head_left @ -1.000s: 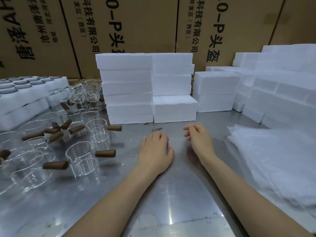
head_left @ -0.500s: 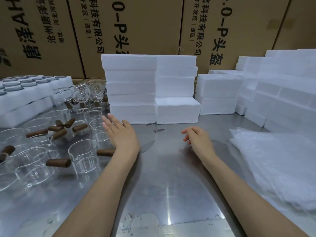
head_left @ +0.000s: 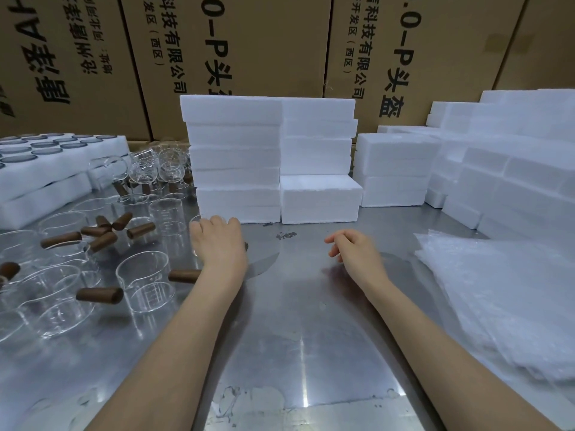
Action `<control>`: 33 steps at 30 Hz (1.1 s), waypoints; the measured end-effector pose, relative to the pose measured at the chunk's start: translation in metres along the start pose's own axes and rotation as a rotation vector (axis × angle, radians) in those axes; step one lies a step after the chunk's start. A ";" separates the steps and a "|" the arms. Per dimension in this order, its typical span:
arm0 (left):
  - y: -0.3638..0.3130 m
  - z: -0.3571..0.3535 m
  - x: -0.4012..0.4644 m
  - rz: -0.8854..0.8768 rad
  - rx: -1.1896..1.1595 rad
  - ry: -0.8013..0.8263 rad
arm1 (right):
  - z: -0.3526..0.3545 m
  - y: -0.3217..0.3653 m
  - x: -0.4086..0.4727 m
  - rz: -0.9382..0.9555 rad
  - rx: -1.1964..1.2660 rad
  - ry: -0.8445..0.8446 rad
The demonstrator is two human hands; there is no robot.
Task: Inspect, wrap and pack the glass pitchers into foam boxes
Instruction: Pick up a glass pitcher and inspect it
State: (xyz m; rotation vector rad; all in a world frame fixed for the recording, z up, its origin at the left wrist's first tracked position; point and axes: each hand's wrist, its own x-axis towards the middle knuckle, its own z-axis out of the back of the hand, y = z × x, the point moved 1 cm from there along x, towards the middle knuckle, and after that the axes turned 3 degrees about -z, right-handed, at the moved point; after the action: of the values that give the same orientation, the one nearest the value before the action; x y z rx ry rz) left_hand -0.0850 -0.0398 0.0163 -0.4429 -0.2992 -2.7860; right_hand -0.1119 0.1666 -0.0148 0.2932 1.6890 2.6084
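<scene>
1. Head view: a steel table (head_left: 295, 321) carries everything in sight, with brown cardboard cartons (head_left: 255, 51) printed in black standing behind it.
2. The left hand (head_left: 219, 244) reaches forward over the table, back of the hand up, fingers curled down over a glass pitcher (head_left: 199, 231) that stands just in front of the foam stacks. Only a sliver of that pitcher's rim and wall shows past the fingers, so I cannot tell whether the hand has gripped it or merely covers it.
3. The right hand (head_left: 357, 251) hovers above the bare middle of the table, fingers loosely curled and holding nothing.
4. More glass pitchers with brown wooden handles crowd the left part of the table. The nearest pitcher (head_left: 144, 284) stands upright beside the left forearm, its handle (head_left: 185, 275) pointing toward that arm. Other pitchers (head_left: 59, 241) sit behind it with their handles crossing.
5. White foam boxes (head_left: 236, 157) are stacked in columns at the back centre, and further foam stacks (head_left: 510, 175) rise to the right.
6. A foam tray (head_left: 62, 160) with round dark-rimmed holes lies at the far left.
7. A pile of translucent wrapping sheets (head_left: 504, 300) lies on the table's right side, well apart from the right hand.
</scene>
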 end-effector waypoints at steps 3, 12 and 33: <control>-0.005 0.008 -0.003 -0.085 -0.037 0.000 | 0.000 0.002 -0.002 0.024 -0.037 0.016; -0.053 0.023 -0.026 -0.458 -0.459 -0.250 | -0.008 0.018 -0.017 0.146 0.073 0.211; -0.053 0.027 -0.036 -0.585 -1.088 -0.482 | 0.005 0.022 -0.011 -0.038 0.470 0.082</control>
State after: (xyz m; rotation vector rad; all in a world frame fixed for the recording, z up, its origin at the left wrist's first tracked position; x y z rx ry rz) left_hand -0.0623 0.0255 0.0208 -1.4531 1.2464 -3.0930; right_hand -0.0987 0.1604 0.0053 0.1570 2.2964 2.1920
